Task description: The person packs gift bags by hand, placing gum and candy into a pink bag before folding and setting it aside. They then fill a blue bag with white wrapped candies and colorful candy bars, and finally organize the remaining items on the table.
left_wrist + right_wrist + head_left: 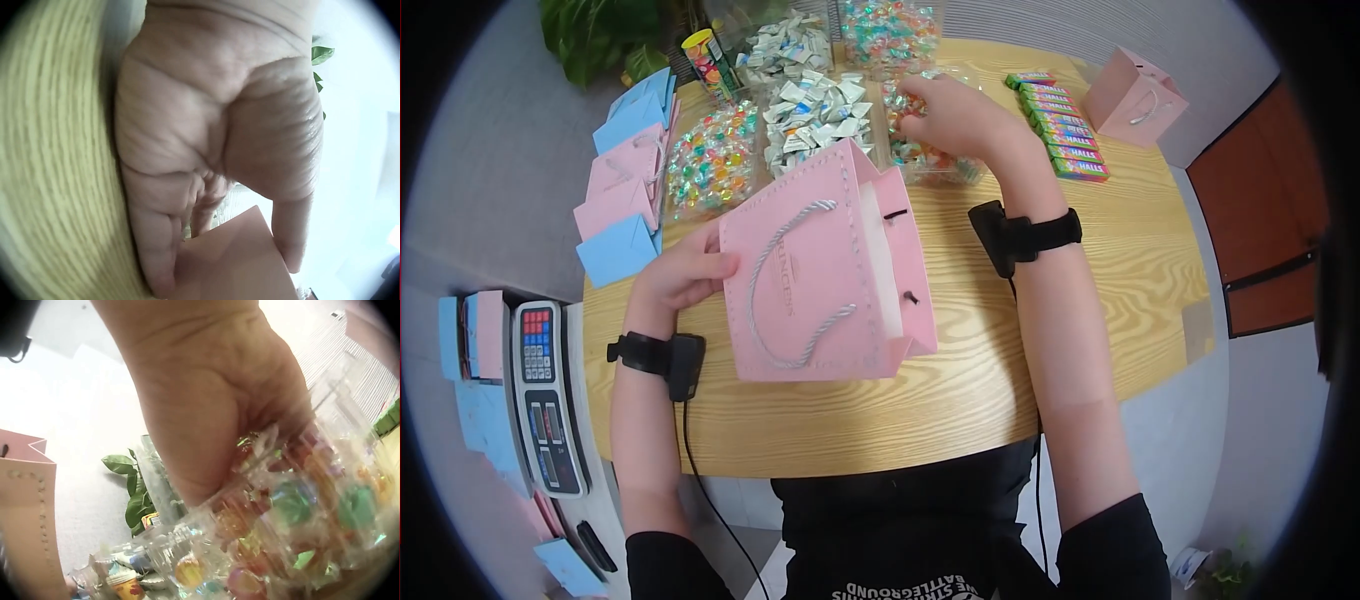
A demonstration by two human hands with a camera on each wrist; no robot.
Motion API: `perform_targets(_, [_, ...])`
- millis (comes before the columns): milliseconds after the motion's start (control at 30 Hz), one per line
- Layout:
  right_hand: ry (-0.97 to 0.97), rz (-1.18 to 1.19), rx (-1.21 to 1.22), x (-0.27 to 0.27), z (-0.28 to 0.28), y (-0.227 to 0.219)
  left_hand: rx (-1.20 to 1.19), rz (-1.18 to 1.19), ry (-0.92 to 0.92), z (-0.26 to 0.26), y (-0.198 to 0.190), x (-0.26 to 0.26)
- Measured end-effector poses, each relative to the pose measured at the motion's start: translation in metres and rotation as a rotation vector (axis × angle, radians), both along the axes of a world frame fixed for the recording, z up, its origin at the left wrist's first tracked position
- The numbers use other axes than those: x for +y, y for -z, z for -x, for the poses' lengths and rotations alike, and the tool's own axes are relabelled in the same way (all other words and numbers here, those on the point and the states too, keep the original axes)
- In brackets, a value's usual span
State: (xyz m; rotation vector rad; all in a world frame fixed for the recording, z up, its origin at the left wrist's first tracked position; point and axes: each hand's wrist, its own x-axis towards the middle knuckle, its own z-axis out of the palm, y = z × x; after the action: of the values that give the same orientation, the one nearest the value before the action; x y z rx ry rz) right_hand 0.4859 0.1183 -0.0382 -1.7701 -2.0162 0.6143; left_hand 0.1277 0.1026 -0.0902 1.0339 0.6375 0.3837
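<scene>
My left hand (682, 270) grips the bottom end of a pink paper gift bag (820, 270), thumb on its face and fingers beneath. The bag lies over the table, its mouth facing right and its silver rope handle on top. In the left wrist view, the bag's corner (234, 262) sits between thumb and fingers. My right hand (960, 115) reaches into a clear bin of wrapped candies (935, 165) at the back. Up close, the right hand (212, 406) dips behind the clear wall among the candies (294, 500); its fingertips are hidden, and I cannot tell whether they hold any.
More clear bins hold white-wrapped sweets (815, 115) and colourful candies (710, 160). Halls packs (1065, 130) line up at right beside a small pink bag (1135, 95). Folded blue and pink bags (615, 195) lie at left, a yellow-lidded can (710, 62) behind. A scale (548, 400) stands lower left.
</scene>
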Motion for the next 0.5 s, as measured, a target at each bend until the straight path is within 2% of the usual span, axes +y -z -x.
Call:
perform_targets(100, [0.020,-0.054,-0.098,0.002,0.001,0.004,0.006,-0.044,-0.024,-0.002,-0.006,-0.005])
perform_targets(167, [-0.019,-0.179,-0.169,0.005,0.000,0.010,-0.002,-0.030,-0.034,0.000,-0.005,-0.005])
perform_targets(400, [-0.023,-0.188,-0.120,0.002,0.000,0.005,-0.015,-0.019,-0.014,0.005,0.002,0.000])
perform_targets(500, [-0.016,-0.074,-0.028,-0.001,0.003,-0.001,-0.008,-0.011,-0.023,0.006,0.002,-0.001])
